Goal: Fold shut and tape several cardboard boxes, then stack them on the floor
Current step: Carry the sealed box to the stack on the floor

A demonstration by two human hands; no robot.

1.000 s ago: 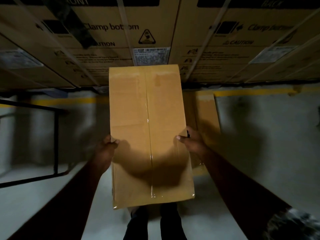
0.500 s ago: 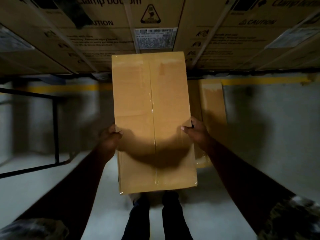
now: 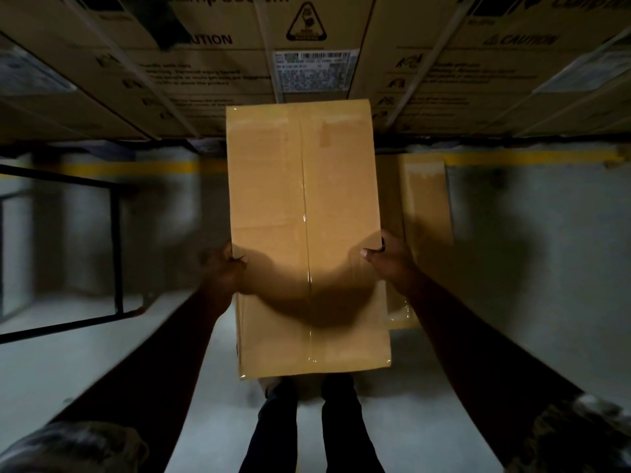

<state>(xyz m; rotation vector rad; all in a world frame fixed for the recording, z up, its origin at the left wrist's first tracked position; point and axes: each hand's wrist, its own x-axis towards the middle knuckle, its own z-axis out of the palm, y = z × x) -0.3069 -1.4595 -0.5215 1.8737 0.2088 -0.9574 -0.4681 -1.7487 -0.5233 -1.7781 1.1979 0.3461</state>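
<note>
Dark-trousered legs (image 3: 309, 425) at bottom, standing on grey concrete floor (image 3: 512, 268). Above them, tall brown cardboard box, clear-taped along its centre seam (image 3: 305, 233), held off the floor: left hand (image 3: 223, 268) and right hand (image 3: 389, 256) clamp opposite long edges, thumbs on top face. Second taped brown box (image 3: 426, 213) on floor behind-right. Black metal frame (image 3: 117, 240) left. Large printed cartons (image 3: 211, 63) along far side.

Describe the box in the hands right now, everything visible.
The box is plain tan cardboard, long and narrow, flaps folded shut. Clear glossy tape runs along its centre seam. It is held in the air, long side pointing away. The left hand and right hand grip its long edges, thumbs on top.
</note>
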